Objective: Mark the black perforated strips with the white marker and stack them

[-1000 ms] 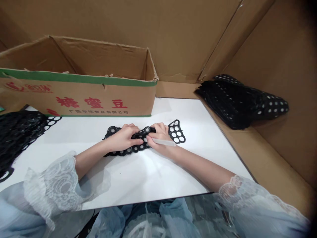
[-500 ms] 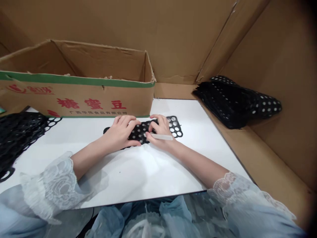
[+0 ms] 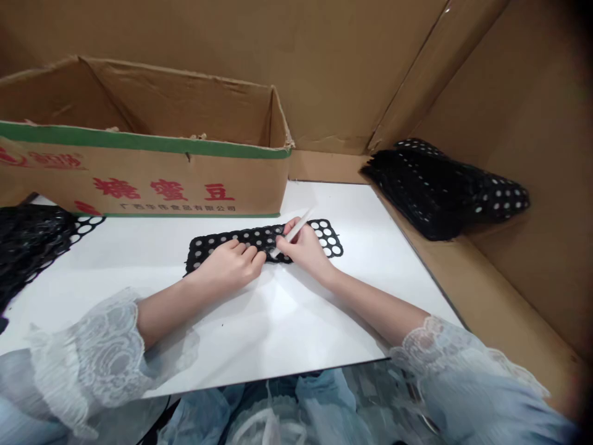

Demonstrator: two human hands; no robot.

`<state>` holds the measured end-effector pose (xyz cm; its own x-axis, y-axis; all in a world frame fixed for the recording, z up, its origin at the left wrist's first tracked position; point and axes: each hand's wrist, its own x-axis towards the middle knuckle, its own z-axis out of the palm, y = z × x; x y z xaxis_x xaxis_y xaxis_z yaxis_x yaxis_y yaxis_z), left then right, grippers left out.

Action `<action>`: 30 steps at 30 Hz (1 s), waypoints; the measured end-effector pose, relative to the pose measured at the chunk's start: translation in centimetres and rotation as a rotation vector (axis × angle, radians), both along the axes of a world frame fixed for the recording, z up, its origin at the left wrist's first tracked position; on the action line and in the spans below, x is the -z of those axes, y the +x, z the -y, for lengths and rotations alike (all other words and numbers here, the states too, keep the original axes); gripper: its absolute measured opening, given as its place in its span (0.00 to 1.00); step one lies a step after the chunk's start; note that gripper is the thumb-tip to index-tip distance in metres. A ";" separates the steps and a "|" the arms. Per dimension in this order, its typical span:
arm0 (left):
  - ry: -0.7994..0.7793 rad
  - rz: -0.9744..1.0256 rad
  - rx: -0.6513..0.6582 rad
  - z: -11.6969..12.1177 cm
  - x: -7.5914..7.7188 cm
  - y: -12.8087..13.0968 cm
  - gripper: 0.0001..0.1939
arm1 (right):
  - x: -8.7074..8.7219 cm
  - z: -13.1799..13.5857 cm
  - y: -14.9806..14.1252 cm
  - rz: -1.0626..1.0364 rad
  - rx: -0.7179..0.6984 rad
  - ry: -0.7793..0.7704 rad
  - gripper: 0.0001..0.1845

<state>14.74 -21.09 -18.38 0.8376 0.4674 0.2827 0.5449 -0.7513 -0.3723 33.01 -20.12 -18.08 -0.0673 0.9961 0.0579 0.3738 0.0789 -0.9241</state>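
A black perforated sheet [image 3: 248, 237] with rows of round holes lies flat on the white tabletop. Across its left and middle part the holes look greyish, while those at the right end show white. My left hand [image 3: 231, 264] is closed, its curled fingers gripping the sheet's near edge. In my right hand [image 3: 306, 248] is a slim white stick-like tool [image 3: 296, 228], pinched between thumb and fingers. It slants, with its lower end touching or close to the sheet near my left fingertips; I cannot tell which.
A cardboard box [image 3: 185, 179] with a green rim stands behind the sheet. To the left is a pile of black perforated sheets [image 3: 32, 241]. Another black stack [image 3: 435, 191] leans at the right, against the cardboard wall [image 3: 519, 123].
My left hand has drawn back toward the sheet's near edge and its fingers have curled, uncovering the sheet's left part. The white tool has swung from nearly level to a steep slant.
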 end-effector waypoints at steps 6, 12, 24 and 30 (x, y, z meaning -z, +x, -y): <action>0.073 0.023 0.045 -0.3 0.0 -0.2 0.10 | 1.0 0.2 -0.3 0.074 0.024 0.105 0.07; 0.105 0.090 0.030 0.1 -0.2 0.3 0.12 | 0.4 0.2 -0.9 0.164 0.018 0.125 0.07; 0.135 0.230 -0.107 0.8 0.6 1.2 0.12 | 0.1 0.2 -0.9 0.233 -0.047 0.146 0.06; 0.089 0.188 -0.008 0.5 0.1 0.2 0.12 | 0.6 0.2 -0.5 0.057 0.021 0.050 0.07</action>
<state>14.96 -21.56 -18.51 0.7625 0.4405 0.4739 0.6171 -0.7151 -0.3284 32.47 -20.31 -18.67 -0.0511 0.9933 0.1039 0.4274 0.1158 -0.8966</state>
